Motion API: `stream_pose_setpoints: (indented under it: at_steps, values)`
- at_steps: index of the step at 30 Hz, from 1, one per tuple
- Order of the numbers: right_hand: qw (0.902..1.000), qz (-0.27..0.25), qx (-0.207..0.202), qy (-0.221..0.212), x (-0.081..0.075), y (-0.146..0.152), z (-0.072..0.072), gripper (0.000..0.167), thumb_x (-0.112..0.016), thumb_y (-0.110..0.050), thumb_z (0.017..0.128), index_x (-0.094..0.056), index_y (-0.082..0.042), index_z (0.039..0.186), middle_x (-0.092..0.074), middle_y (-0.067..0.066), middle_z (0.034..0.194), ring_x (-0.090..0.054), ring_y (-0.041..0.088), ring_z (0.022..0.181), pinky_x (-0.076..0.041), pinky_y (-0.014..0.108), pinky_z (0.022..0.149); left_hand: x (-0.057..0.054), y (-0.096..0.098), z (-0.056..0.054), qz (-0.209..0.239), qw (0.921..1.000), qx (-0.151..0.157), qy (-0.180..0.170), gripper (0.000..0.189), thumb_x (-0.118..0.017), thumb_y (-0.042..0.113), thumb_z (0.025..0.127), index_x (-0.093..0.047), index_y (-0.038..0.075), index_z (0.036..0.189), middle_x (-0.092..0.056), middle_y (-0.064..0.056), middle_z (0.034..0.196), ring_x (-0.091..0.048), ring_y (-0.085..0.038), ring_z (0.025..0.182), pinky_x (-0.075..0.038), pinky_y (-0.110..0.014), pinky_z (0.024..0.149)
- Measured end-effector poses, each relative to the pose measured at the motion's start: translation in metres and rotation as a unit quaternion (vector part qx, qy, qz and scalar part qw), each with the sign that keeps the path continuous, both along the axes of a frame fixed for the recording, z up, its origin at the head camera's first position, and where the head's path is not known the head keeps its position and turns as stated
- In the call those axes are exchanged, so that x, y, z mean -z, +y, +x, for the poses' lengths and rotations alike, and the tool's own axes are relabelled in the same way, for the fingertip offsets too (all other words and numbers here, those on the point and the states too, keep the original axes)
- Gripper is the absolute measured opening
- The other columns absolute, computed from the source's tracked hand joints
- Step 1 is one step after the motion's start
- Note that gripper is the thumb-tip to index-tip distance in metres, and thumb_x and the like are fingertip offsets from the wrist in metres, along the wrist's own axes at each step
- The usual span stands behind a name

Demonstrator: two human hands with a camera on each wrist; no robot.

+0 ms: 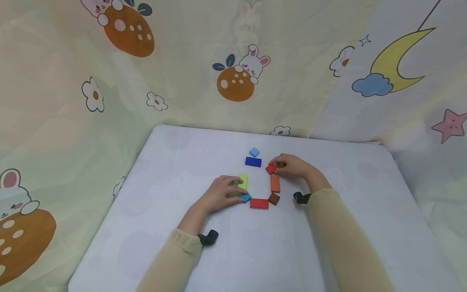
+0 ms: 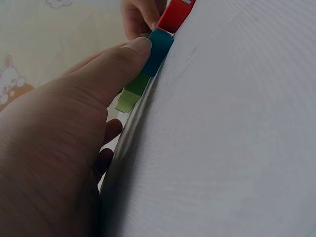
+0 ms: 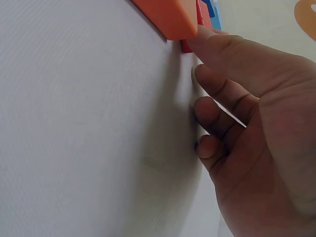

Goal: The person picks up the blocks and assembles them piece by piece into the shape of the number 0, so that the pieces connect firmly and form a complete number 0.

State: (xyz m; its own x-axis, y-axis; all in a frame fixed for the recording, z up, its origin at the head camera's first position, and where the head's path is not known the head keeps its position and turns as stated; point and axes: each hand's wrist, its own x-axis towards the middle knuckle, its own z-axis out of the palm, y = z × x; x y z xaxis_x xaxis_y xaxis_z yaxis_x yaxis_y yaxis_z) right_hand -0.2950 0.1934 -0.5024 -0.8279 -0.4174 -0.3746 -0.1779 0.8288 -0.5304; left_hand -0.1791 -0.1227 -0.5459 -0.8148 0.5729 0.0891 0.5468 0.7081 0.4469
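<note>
The teal block (image 1: 246,198), between lime bar (image 1: 243,179) and red bar (image 1: 259,204), is pinched by the left hand (image 1: 220,193); the red square (image 1: 270,169), beyond the orange bar (image 1: 275,183), by the right hand (image 1: 294,166). Only light nudges should be given.

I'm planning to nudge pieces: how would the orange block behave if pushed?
The orange block is probably stiff, given its straight edges, and seems unlikely to roll, lying on a flat face. Pushed toward the head camera, it might nudge the brown block nearby.

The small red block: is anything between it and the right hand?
Nothing visible: the fingertips of the right hand touch the small red block directly. The orange block lies beside it, not between them.
</note>
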Motion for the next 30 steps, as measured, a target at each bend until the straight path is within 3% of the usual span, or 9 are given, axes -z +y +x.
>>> stream_pose_setpoints:
  at_steps: [14, 20, 24, 30]
  values:
    - [0.9998, 0.003, -0.018, 0.005, 0.000, 0.001, 0.003, 0.038, -0.066, -0.026, 0.095, -0.061, -0.035, 0.131, -0.058, 0.002, 0.120, -0.051, 0.024, 0.113, -0.051, 0.044, 0.096, -0.001, 0.000, 0.000, 0.004, 1.0000, 0.002, -0.006, 0.033, -0.066, 0.051, 0.091, -0.067, 0.045, 0.123, -0.052, 0.009, 0.142, -0.041, -0.018, 0.136, -0.034, -0.045, 0.114]
    - [0.9998, -0.018, 0.004, 0.002, -0.006, 0.009, 0.008, 0.042, -0.062, -0.025, 0.097, -0.055, -0.034, 0.138, -0.056, 0.004, 0.127, -0.051, 0.026, 0.117, -0.051, 0.045, 0.097, 0.000, 0.001, -0.002, 0.000, 1.0000, 0.003, -0.001, 0.032, -0.064, 0.053, 0.091, -0.067, 0.045, 0.122, -0.052, 0.010, 0.141, -0.042, -0.017, 0.134, -0.035, -0.044, 0.113]
    - [0.9979, -0.052, 0.033, 0.022, -0.008, 0.012, 0.018, 0.038, -0.060, -0.028, 0.098, -0.057, -0.030, 0.136, -0.056, 0.004, 0.130, -0.051, 0.028, 0.118, -0.052, 0.045, 0.095, 0.002, 0.001, -0.003, -0.004, 1.0000, 0.000, -0.004, 0.033, -0.064, 0.054, 0.091, -0.066, 0.046, 0.123, -0.052, 0.011, 0.141, -0.042, -0.016, 0.134, -0.035, -0.043, 0.113]
    - [0.9929, -0.084, 0.075, 0.039, -0.003, 0.012, 0.045, 0.041, -0.063, -0.031, 0.096, -0.056, -0.031, 0.135, -0.056, 0.003, 0.134, -0.052, 0.028, 0.114, -0.053, 0.042, 0.090, 0.003, 0.000, -0.002, -0.007, 0.9999, -0.002, -0.009, 0.033, -0.064, 0.054, 0.091, -0.065, 0.048, 0.124, -0.051, 0.011, 0.142, -0.041, -0.016, 0.135, -0.034, -0.044, 0.114]
